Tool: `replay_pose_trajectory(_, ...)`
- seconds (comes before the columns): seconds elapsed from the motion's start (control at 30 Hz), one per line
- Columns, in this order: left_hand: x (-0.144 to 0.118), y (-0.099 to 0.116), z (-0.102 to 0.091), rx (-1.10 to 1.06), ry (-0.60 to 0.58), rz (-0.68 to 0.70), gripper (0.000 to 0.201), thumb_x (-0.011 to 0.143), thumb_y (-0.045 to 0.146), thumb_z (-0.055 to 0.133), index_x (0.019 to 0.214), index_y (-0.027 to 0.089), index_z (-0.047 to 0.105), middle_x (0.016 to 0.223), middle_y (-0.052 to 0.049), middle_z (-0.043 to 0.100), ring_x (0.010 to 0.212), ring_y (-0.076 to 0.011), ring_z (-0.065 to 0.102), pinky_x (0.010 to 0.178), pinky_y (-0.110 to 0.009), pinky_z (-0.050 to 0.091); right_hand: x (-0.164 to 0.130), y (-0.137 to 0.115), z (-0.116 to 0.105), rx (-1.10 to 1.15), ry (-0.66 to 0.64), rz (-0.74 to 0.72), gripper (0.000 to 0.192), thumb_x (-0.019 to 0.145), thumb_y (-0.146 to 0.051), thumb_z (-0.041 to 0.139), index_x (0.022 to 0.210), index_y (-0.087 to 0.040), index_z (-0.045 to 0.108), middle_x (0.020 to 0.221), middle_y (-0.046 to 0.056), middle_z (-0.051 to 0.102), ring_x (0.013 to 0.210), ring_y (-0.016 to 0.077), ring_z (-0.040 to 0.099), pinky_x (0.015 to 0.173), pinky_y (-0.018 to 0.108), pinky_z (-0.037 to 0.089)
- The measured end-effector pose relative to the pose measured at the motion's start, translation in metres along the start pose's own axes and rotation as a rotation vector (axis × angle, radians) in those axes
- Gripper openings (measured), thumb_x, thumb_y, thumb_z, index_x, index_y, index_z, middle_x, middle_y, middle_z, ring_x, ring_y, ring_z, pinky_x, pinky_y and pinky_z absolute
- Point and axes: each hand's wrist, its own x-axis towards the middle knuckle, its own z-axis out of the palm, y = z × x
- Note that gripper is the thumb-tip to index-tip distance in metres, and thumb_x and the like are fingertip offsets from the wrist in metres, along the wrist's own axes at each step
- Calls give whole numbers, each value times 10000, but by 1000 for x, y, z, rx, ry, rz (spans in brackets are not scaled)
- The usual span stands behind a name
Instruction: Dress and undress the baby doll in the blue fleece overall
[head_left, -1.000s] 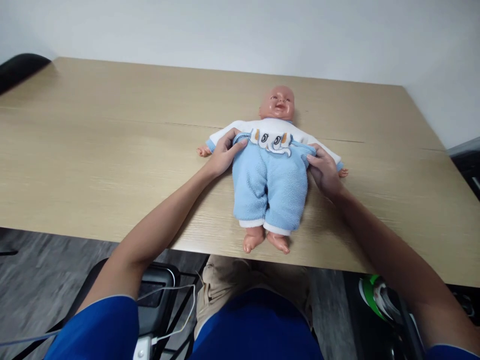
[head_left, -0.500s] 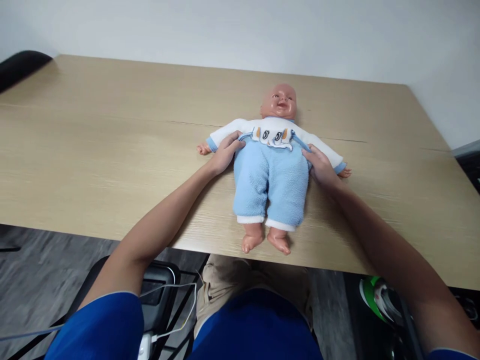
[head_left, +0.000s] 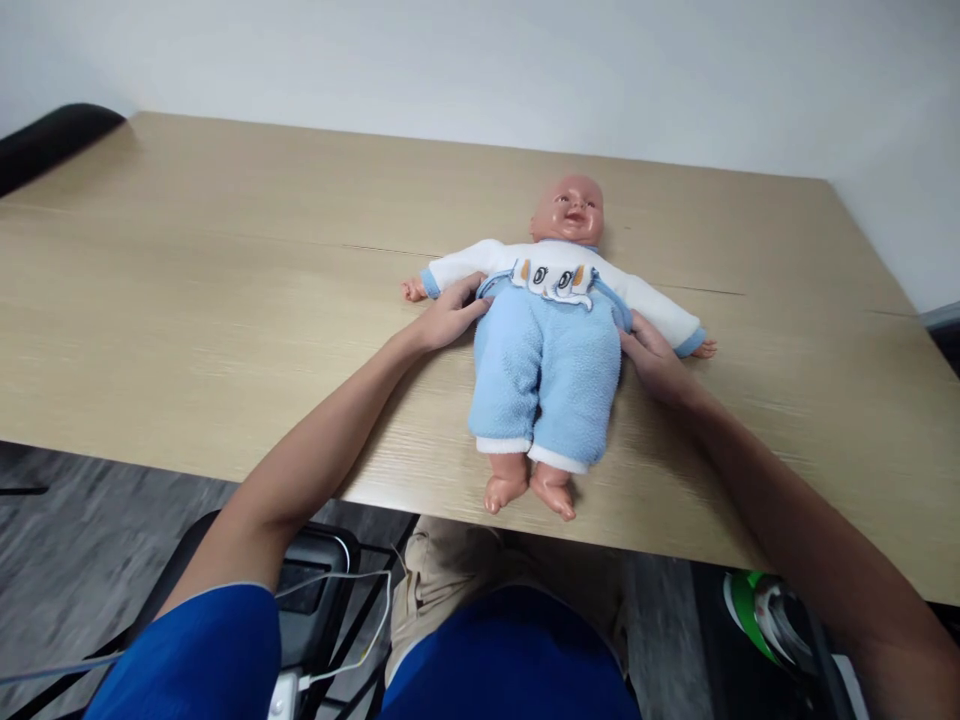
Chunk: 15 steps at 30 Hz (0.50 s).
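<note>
Doll (head_left: 553, 318) is laid face up on tabletop (head_left: 247, 270), R of ctr, feet (head_left: 508, 488) nr front edge, head (head_left: 570, 208) twd back edge. Trousers (head_left: 510, 365) are pinched at waist sides by L hand (head_left: 452, 312) & R hand (head_left: 657, 360), both part-curled; some fingertips hidden.

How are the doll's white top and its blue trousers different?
Colour: the white top is mostly white with blue cuffs, while the blue trousers are mostly blue with white cuffs.
Feel, by the look: the blue trousers look fuzzy; the white top looks smoother.
Pose: the white top's sleeves spread wide apart, while the blue trousers' legs lie close together.
Same: both have cuffs in the other one's main colour.
</note>
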Motion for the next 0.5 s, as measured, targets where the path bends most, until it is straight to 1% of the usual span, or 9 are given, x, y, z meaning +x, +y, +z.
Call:
replay_pose_trajectory(0.1, -3, 2, 22, -141, 125, -72, 563, 1050, 808, 839, 1047, 261, 708, 1061, -62, 681, 1074, -302, 620, 1087, -484, 549, -2, -2, 16, 250, 51, 121, 318, 1043, -676, 858, 1153, -387, 787, 1229, 71, 890, 1406, 415, 783, 1233, 616, 683)
replay_pose_trajectory(0.17, -6, 3, 37, -283, 160, -146, 547, 1066, 787, 852, 1128, 261, 715, 1083, -59, 701, 1081, -288, 638, 1057, -471, 561, -4, -1, 24, 320, 85, 170, 306, 1046, -688, 840, 1199, -429, 783, 1268, 75, 909, 1430, 418, 799, 1151, 607, 735)
replay_pose_trajectory(0.2, -7, 4, 42, -352, 159, -172, 557, 1062, 789, 867, 1157, 262, 715, 1081, -59, 708, 1075, -283, 647, 1036, -468, 570, -5, 0, 26, 320, 106, 179, 316, 1042, -699, 842, 1228, -450, 786, 1295, 73, 915, 1446, 418, 800, 1144, 607, 746)
replay_pose_trajectory(0.3, -7, 6, 50, -456, 133, -175, 610, 1052, 839, 879, 1178, 265, 717, 1085, -67, 729, 1080, -287, 681, 1011, -468, 596, -4, 4, 27, 276, 188, 165, 370, 1004, -711, 881, 1278, -475, 800, 1351, 63, 925, 1545, 415, 763, 1231, 605, 725)
replay_pose_trajectory(0.4, -5, 9, 48, -418, 135, -130, 667, 1030, 916, 858, 1143, 273, 725, 1084, -56, 724, 1065, -279, 696, 1002, -460, 606, 1, 9, 20, 249, 249, 122, 363, 984, -671, 903, 1259, -448, 819, 1361, 63, 930, 1680, 399, 669, 1322, 562, 672)
replay_pose_trajectory(0.47, -4, 10, 44, -391, 134, -117, 708, 986, 958, 874, 1132, 280, 735, 1040, -40, 700, 1008, -268, 685, 972, -453, 602, 5, 14, 13, 227, 237, 93, 332, 1002, -614, 886, 1269, -426, 826, 1356, 65, 930, 1698, 387, 647, 1343, 532, 646)
replay_pose_trajectory(0.5, -4, 11, 42, -378, 132, -117, 716, 971, 966, 884, 1129, 282, 742, 1019, -34, 689, 983, -265, 676, 960, -451, 599, 8, 17, 8, 213, 186, 83, 323, 1021, -584, 869, 1294, -418, 821, 1377, 62, 925, 1698, 380, 641, 1370, 525, 619)
